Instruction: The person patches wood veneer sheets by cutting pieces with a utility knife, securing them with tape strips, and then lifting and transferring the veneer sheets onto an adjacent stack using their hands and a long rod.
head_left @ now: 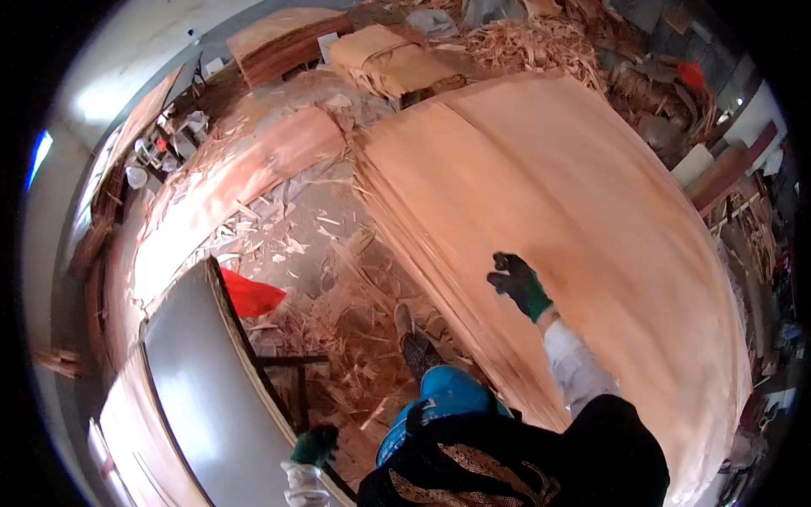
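My right hand (520, 286), in a dark green glove, is over a broad stack of thin wood veneer sheets (583, 194). Its fingers are bent and apart, with nothing visible between them; whether it touches the top sheet I cannot tell. My left hand (314, 445), gloved the same way, is at the edge of a smooth grey board (203, 372) on the left. Its fingers are loosely curled with a gap between them, and no held object shows. A pale sleeve covers each forearm.
Wood scraps (338, 329) litter the floor around my foot (405, 321). A red cloth or bag (252, 294) lies beside the grey board. Further off are a long veneer sheet (253, 177), a wrapped bundle (389, 59), another veneer stack (283, 42) and a shavings heap (532, 46).
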### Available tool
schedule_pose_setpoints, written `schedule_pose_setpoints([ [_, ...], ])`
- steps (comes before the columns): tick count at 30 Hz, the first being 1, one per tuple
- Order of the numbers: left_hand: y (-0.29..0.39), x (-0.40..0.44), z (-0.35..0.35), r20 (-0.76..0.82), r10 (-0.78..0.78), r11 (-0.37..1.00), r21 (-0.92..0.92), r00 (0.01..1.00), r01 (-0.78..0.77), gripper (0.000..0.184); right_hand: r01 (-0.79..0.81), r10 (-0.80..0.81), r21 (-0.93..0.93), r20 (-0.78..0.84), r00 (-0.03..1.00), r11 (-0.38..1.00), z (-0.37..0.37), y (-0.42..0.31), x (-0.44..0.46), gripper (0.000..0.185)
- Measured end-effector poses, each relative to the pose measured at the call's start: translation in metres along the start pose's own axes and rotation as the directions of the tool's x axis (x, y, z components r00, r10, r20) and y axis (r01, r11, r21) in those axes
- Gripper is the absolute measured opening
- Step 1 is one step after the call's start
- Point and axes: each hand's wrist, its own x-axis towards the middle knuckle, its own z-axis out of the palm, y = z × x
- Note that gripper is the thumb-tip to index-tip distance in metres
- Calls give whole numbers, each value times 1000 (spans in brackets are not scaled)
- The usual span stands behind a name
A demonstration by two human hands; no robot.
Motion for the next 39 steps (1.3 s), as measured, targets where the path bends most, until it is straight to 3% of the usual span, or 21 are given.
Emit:
schedule_pose_setpoints([
  [1,46,4,-8,-78,169,985,-3,983,-170,36,31,-31,-45,-6,999,998,18,-18,27,56],
  [3,98,37,-30,-94,374,884,-266,923,-385,35,178,-200,-264,-59,978,948,59,-25,111,63],
  [6,165,56,-77,-16,640,712,389,768,-585,32,352,-426,-525,-23,904,775,118,-39,225,73],
  [7,177,65,-94,138,728,384,729,671,-566,30,365,-460,-571,-26,887,736,138,-49,262,75],
  [10,177,93,-125,-157,636,697,537,756,-475,21,185,-274,-632,-44,961,752,181,-122,333,80],
  [13,167,137,-160,-243,280,957,148,929,-250,23,13,-102,-698,-87,991,716,212,-157,396,79],
  [14,168,157,-172,-215,215,975,110,953,-195,24,-17,-60,-713,-82,995,701,221,-147,419,77],
  [17,202,225,-219,-119,80,992,103,990,-68,26,122,-319,-844,-61,946,522,248,-103,462,73],
  [18,219,248,-237,-86,61,990,129,994,-50,27,-33,-51,-800,-79,996,599,246,-103,465,70],
  [20,255,302,-280,-23,46,982,185,999,-41,29,23,-131,-748,-86,988,663,244,-98,467,65],
  [25,389,424,-441,159,148,916,351,976,-196,34,-220,50,-762,-240,969,609,251,-121,458,47],
  [27,466,485,-511,305,307,748,508,901,-427,36,-310,77,-708,-342,937,635,257,-143,454,39],
  [28,512,517,-546,423,417,517,618,805,-592,37,-312,57,-733,-350,935,605,257,-149,456,38],
  [29,562,548,-581,561,504,134,700,656,-702,38,-319,46,-751,-360,932,578,255,-153,452,37],
  [31,674,599,-611,689,526,-373,714,498,-593,40,-370,65,-738,-406,911,564,257,-177,447,34],
  [32,740,585,-585,620,512,-293,776,594,-558,42,-267,-63,-801,-354,933,536,250,-156,444,32],
  [34,874,497,-487,432,564,-41,866,704,-499,42,-349,52,-718,-401,914,602,251,-171,443,30],
  [35,902,514,-481,567,609,-85,742,554,-665,32,-283,-67,-747,-400,914,602,255,-185,440,30],
  [36,927,527,-463,637,626,-106,641,449,-760,34,-374,65,-638,-453,889,673,256,-200,441,31],
  [38,961,530,-420,634,527,395,407,566,-824,38,-507,267,-436,-501,823,744,249,-221,445,31],
  [39,968,543,-412,664,424,543,358,616,-759,39,-536,293,-392,-530,796,747,246,-222,444,31],
])
